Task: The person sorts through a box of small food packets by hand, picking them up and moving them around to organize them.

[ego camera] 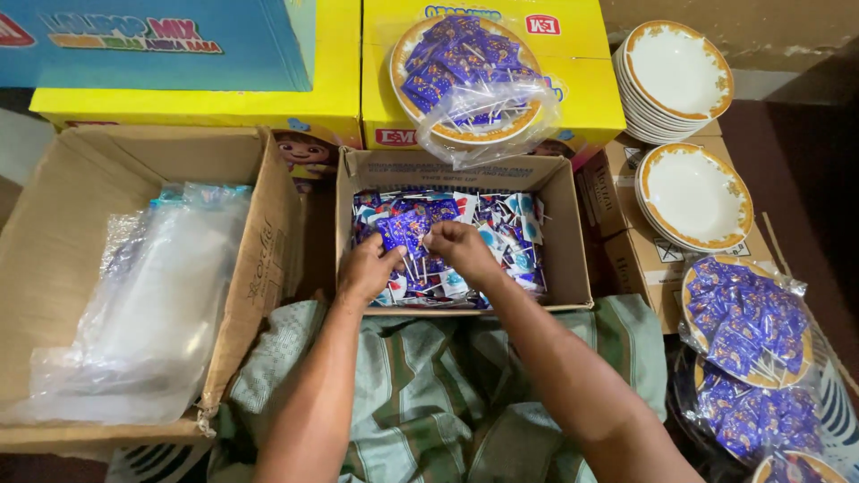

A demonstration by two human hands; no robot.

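Now, both my hands in lollipop box [565,268], centre frame. Left hand [365,268] fingers curled on blue lollipops [407,225]; right hand [461,250] pinching sticks of same bunch. Best gather sticks parallel, grip low, lift clear without snagging loose wrappers.

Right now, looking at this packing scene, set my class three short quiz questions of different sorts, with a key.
1. True or false: both hands are inside the small cardboard box.
2. What lies in the large box on the left? A) plates B) clear plastic bags C) cups
3. Name what the left hand and right hand gather.

Key:
1. True.
2. B, the clear plastic bags.
3. Blue-wrapped lollipops; empty white plates wait at right.
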